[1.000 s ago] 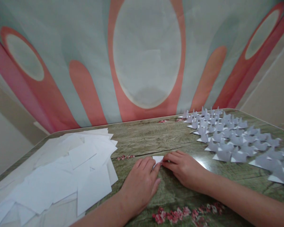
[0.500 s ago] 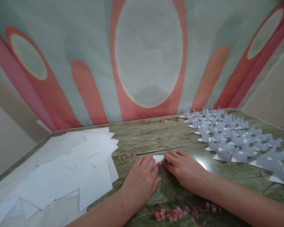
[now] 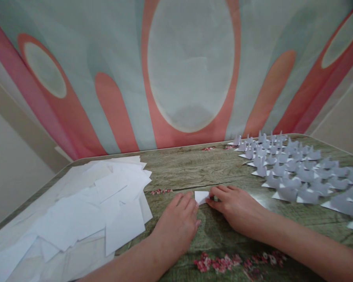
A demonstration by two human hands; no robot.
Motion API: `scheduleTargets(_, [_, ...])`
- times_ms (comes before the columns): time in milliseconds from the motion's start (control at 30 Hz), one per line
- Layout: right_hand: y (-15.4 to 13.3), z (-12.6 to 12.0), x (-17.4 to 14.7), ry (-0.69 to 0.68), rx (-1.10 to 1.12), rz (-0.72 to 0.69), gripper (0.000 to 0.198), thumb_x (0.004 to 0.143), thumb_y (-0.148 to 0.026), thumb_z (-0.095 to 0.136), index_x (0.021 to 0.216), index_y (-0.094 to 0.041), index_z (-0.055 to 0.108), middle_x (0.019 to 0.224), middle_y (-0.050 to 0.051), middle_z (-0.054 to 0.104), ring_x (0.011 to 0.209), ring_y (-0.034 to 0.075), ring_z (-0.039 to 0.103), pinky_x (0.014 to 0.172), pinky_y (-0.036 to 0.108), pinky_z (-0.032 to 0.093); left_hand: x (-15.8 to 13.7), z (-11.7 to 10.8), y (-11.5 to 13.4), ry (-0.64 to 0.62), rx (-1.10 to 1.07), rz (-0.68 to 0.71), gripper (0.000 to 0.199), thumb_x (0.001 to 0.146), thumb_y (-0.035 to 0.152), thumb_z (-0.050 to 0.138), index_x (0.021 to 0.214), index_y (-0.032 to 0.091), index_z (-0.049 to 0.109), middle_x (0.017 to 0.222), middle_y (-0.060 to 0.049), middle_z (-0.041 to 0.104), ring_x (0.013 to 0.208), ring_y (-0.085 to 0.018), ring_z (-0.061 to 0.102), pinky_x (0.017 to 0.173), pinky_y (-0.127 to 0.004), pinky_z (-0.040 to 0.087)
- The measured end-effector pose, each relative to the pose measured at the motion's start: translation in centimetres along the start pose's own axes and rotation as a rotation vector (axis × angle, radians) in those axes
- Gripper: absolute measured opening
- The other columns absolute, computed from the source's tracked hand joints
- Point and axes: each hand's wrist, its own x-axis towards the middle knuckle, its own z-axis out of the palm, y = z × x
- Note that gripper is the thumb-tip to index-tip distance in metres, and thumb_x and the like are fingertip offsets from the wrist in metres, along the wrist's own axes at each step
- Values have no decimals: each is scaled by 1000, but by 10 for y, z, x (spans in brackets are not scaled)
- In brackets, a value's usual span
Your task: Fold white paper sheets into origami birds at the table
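Note:
A small white piece of folded paper (image 3: 201, 197) lies on the table between my two hands. My right hand (image 3: 231, 203) pinches its right edge between thumb and fingers. At the left edge, my left hand (image 3: 178, 217) has its fingers curled against the paper, partly covering that side. The thumb of this hand sits lower, towards me. To the right stand several rows of folded white paper birds (image 3: 306, 172), their wings and tails pointing up. A loose spread of flat white paper sheets (image 3: 125, 223) lies on the left.
The wood-patterned table (image 3: 182, 168) has printed pink flowers (image 3: 217, 262) near the front. Behind its far edge rises a backdrop (image 3: 191, 70) with coral and grey-green shapes. Overlapping sheets come close to my left forearm; the paper birds stand beyond my right forearm.
My left fingers have drawn back a little from the folded paper, so more of it shows. My right hand keeps its pinch. The whole view has shifted slightly.

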Motion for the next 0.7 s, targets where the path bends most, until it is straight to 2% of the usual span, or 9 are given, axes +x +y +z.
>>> scheduleTargets(100, [3,2,-1,-12,39,4,24,86,-16,47,103,-21,63,96,5,58,88,22,53,73,36,42,0,-1,0,4,-75,-56,23,83,25,52,96,9,63,98,-11,62,105,-27,50,91,-40,39])
scheduleTargets(200, [7,4,-1,-9,97,7,27,85,-14,47,105,-24,63,97,5,57,89,21,52,76,35,42,0,1,-4,8,-197,-154,20,85,20,43,84,13,62,86,-8,61,89,-23,55,80,-38,45])
scheduleTargets(300, [9,6,-1,4,145,17,28,85,-14,45,104,-25,63,98,5,57,90,21,52,78,35,41,0,6,-9,45,-288,-215,19,86,17,41,88,15,59,89,-7,59,87,-22,54,78,-39,46])
scheduleTargets(367, [9,5,0,10,162,24,29,85,-14,45,104,-25,64,97,5,56,91,21,51,78,36,41,0,9,-12,67,-343,-197,22,85,14,41,99,15,57,100,-8,58,96,-22,52,85,-40,44])
scheduleTargets(467, [9,4,0,17,200,32,30,82,-10,46,101,-24,65,96,5,57,90,21,51,78,35,41,0,11,-12,71,-393,-98,32,82,9,42,112,15,52,111,-8,55,109,-23,46,96,-40,39])
scheduleTargets(600, [11,9,0,51,299,62,35,77,-4,46,97,-26,66,97,4,57,89,18,52,79,32,40,0,12,-11,25,-392,-39,37,78,9,45,115,11,52,113,-9,55,114,-25,43,101,-41,35])
scheduleTargets(700, [13,15,-1,80,319,58,37,78,-3,46,103,-25,64,97,4,57,89,18,51,79,30,40,1,12,-12,2,-402,-29,39,76,9,46,114,10,52,112,-10,55,113,-25,43,102,-41,35])
